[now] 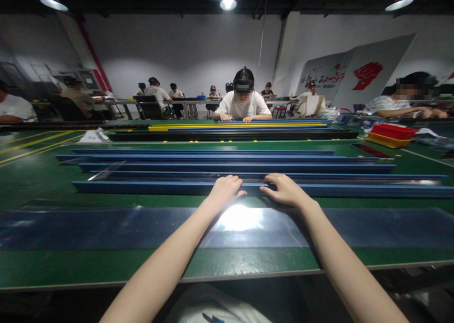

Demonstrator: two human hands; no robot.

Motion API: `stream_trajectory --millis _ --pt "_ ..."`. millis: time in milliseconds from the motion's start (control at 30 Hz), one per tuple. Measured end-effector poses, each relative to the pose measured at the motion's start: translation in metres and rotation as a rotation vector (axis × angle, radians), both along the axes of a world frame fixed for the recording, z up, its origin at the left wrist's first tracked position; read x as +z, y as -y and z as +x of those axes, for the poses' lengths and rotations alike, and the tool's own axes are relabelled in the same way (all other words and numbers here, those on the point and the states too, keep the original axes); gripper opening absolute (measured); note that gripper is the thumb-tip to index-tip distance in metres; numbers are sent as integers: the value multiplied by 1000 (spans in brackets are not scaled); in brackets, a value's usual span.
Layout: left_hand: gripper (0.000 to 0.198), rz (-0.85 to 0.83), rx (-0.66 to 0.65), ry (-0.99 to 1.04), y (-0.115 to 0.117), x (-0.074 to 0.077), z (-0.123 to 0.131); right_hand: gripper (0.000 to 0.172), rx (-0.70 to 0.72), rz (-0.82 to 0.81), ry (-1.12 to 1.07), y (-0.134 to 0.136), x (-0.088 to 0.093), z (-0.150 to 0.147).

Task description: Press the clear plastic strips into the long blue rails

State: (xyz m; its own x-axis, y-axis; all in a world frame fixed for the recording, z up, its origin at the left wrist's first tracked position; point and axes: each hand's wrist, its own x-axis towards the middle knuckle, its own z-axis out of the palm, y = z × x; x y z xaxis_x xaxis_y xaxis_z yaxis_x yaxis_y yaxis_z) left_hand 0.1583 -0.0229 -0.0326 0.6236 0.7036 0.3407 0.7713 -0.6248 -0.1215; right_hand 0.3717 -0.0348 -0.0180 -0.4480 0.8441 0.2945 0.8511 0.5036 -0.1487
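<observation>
Both the left hand (225,189) and the right hand (283,189) rest palm-down, fingers loosely spread and clamping nothing, on the nearest blue channel strip (142,187), whose long axis runs left to right.

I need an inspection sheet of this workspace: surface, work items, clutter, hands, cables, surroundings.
Surface: green table with a glossy dark sheet along the near edge, glare at its middle.
Work items: long blue strips lying in parallel rows.
Clutter: red tray on a yellow tray, far right.
Hands: left hand and right hand both rest palm down on the nearest blue strip.
Cables: nothing seen.
Surroundings: a person opposite with more strips; others seated at further tables; ceiling lamps.
</observation>
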Motion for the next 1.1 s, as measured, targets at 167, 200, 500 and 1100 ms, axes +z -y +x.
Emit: stream_trajectory --millis 167,200,500,1100 --pt "25 2 6 -5 0 -1 0 29 -1 -5 10 1 0 0" --pt "25 6 6 -7 -1 -2 0 30 -4 -5 12 1 -1 -1" --pt "25 19 3 -6 -1 -2 0 31 -19 0 29 2 -1 -1" --pt "25 -32 25 -5 1 0 0 26 6 3 20 5 3 -3"
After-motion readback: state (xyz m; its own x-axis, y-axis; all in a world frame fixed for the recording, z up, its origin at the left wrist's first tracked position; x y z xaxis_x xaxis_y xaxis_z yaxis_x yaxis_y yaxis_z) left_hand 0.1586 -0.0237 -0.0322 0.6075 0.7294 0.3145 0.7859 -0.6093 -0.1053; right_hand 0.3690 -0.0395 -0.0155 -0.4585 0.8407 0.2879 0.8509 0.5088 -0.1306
